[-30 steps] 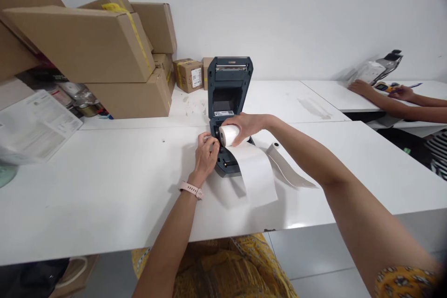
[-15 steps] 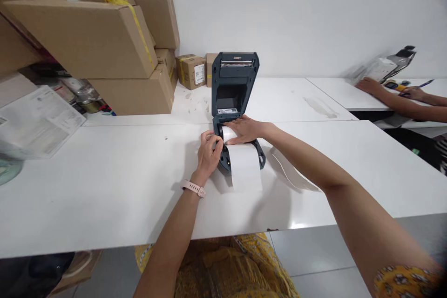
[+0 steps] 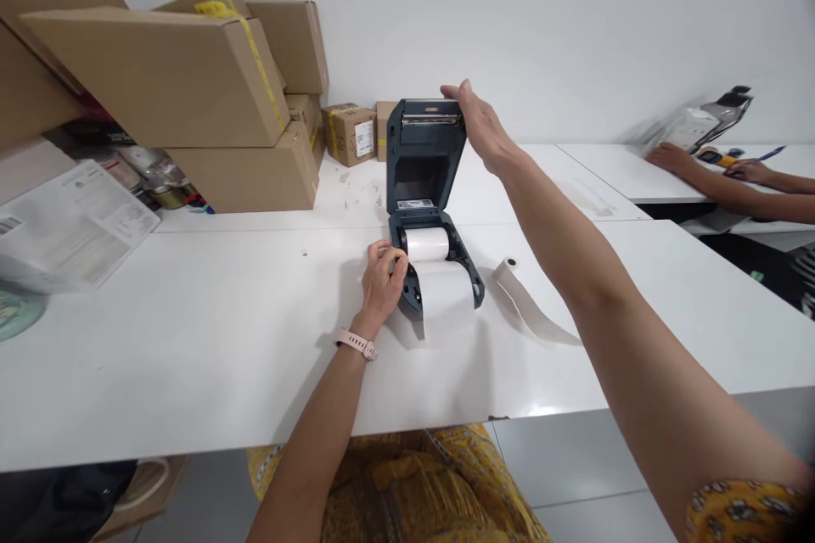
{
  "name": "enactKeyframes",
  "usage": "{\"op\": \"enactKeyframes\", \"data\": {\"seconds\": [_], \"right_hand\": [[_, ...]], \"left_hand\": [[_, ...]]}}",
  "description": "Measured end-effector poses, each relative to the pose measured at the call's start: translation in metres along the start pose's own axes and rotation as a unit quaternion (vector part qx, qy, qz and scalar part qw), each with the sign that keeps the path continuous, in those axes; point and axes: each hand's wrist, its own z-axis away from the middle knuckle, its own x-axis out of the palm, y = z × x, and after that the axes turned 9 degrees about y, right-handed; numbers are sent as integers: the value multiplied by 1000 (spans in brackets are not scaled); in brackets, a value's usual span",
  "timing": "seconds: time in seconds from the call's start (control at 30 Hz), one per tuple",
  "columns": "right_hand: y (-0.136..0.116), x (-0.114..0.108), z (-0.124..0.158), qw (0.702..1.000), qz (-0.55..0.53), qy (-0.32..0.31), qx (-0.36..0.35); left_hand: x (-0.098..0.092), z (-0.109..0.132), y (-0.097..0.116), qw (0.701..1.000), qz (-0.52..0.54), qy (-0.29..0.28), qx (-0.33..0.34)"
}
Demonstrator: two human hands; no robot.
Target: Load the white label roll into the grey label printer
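A dark grey label printer (image 3: 474, 278) stands on the white table with its lid (image 3: 424, 154) raised. Inside it sits a roll of white label paper (image 3: 427, 244), and a loose strip of paper (image 3: 447, 295) hangs forward over the front edge. My left hand (image 3: 384, 278) is closed with fingertips at the printer's left side, beside the roll; what exactly they grip is partly hidden. Up at the lid's top right corner, my right hand (image 3: 482, 125) holds the lid's edge, some of its fingers hidden behind it.
Right of the printer lies a small paper roll (image 3: 509, 265) with a curled tail. Cardboard boxes (image 3: 153, 76) are stacked at the back left, near a plastic-wrapped package (image 3: 82, 221). At the far right, another person's hands (image 3: 671, 157) rest on an adjoining table, one with a pen.
My right hand has lifted off the paper roll and moved up to the top of the lid. The roll now shows fully. My left hand stays at the printer's side.
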Motion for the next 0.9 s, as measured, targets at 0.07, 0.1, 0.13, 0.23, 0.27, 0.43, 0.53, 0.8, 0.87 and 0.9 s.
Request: {"op": "enactKeyframes", "data": {"seconds": [0.07, 0.1, 0.13, 0.23, 0.27, 0.43, 0.53, 0.8, 0.87, 0.9], "right_hand": [[-1, -3, 7, 1000, -21, 2, -3], [-4, -6, 15, 1000, -25, 11, -12], [-8, -10, 24, 999, -26, 24, -24], [-25, -20, 59, 996, -26, 71, -56], [-31, -22, 72, 994, -31, 84, -59], [-51, -27, 140, 996, -71, 50, 3], [-49, -27, 173, 996, -78, -22, 34], [-28, -21, 220, 994, -40, -94, -38], [-26, -14, 230, 996, -23, -76, -33], [-26, -10, 235, 998, -16, -57, -28]], "left_hand": [[0, 0, 0, 1000, 2, 3, 2], [0, 0, 0, 1000, 3, 5, 3], [1, 0, 0, 1000, 4, 8, 3], [2, 1, -1, 1000, 6, 16, -4], [3, 1, -2, 1000, 9, 20, -7], [6, 8, -5, 989, 107, 97, -22], [4, 9, -6, 960, 208, 174, -72], [1, 6, -4, 936, 238, 231, -118], [1, 8, 0, 945, 213, 237, -79], [1, 11, 3, 949, 198, 239, -50]]}}
